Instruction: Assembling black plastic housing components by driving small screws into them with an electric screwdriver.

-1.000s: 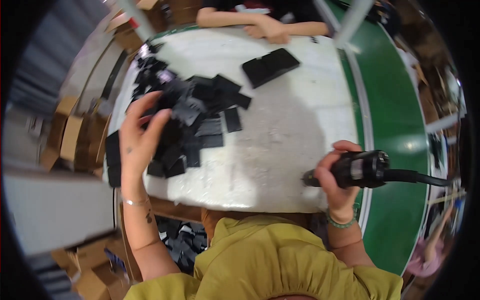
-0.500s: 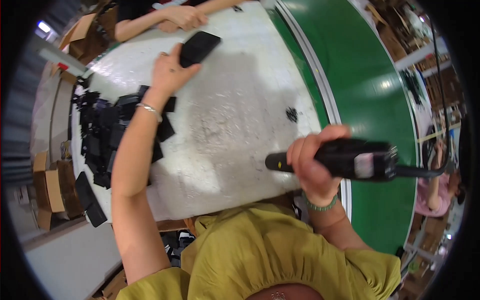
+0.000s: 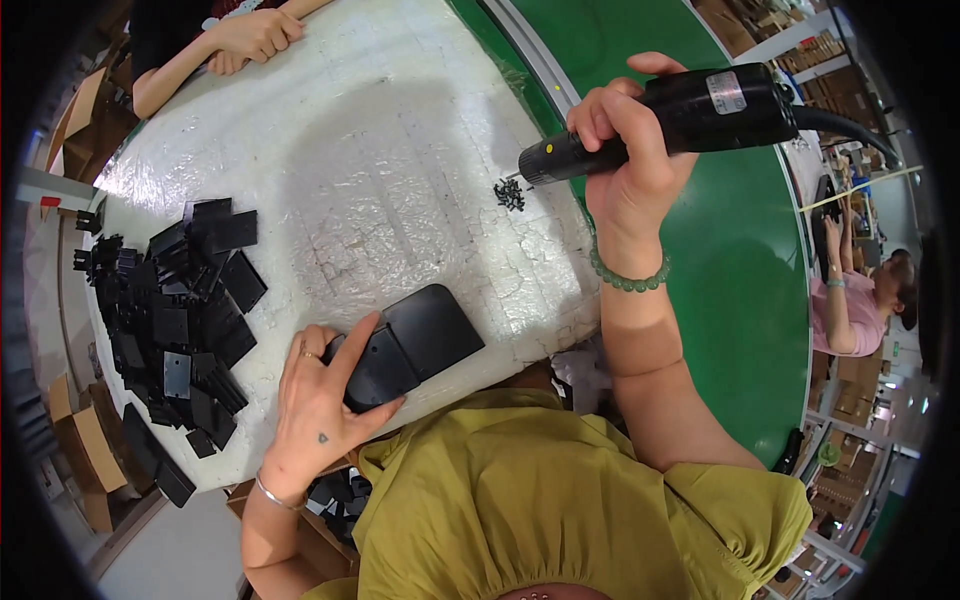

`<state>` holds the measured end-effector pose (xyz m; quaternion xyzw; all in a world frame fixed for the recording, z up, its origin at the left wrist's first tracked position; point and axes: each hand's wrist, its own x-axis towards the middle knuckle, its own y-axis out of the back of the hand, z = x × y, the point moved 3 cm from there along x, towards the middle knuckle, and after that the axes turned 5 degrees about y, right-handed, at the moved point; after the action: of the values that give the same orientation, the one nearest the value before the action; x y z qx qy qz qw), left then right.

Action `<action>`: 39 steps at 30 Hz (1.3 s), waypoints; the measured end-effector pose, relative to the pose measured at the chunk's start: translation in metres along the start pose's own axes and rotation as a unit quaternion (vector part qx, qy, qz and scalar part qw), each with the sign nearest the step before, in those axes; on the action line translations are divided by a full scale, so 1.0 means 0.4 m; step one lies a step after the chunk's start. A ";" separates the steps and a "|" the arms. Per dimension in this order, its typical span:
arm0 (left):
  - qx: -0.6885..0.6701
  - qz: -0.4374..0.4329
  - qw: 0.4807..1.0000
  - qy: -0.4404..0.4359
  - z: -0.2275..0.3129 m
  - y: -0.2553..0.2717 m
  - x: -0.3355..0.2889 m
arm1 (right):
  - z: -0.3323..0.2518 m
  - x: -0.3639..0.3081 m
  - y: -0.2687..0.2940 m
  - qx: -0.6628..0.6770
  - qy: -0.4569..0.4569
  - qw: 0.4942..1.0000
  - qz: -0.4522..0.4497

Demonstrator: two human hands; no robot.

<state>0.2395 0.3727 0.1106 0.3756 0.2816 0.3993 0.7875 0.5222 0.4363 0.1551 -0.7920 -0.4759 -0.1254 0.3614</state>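
Observation:
My left hand (image 3: 318, 405) is closed on a flat black plastic case (image 3: 435, 332) at the near edge of the white table. The case has one rounded end and a stepped panel with small holes. My right hand (image 3: 630, 165) wraps round a black electric screwdriver (image 3: 690, 112), held nearly level with its cable running off to the right. The screwdriver's tip is at a small pile of dark screws (image 3: 509, 194) near the table's right side. Whether a screw is on the bit is too small to tell.
A heap of black plastic pieces (image 3: 170, 325) covers the table's left side, with a long black piece (image 3: 160, 458) at its near corner. Across the table rest another person's folded arms (image 3: 255, 38). A green surface (image 3: 740, 290) with a metal rail (image 3: 535, 45) borders the right.
My left hand has brought the black case from the far side of the table to the near edge. My right hand has moved the screwdriver away from me to the screws. The view has shifted.

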 end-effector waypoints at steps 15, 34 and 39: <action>-0.027 0.141 0.965 -0.220 0.089 0.035 0.217 | -0.049 -0.003 -0.018 0.053 0.014 0.997 -0.054; -0.203 0.200 0.933 -0.221 0.142 0.012 0.279 | -0.203 -0.034 -0.057 0.155 0.060 0.961 -0.221; -0.256 0.189 0.920 -0.228 0.132 0.027 0.235 | -0.235 -0.058 -0.093 0.176 0.045 0.958 -0.223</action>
<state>0.3234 0.4365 0.1356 0.2877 -0.0934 0.5026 0.8099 0.4926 0.3667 0.2259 -0.5835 -0.6379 -0.1526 0.4790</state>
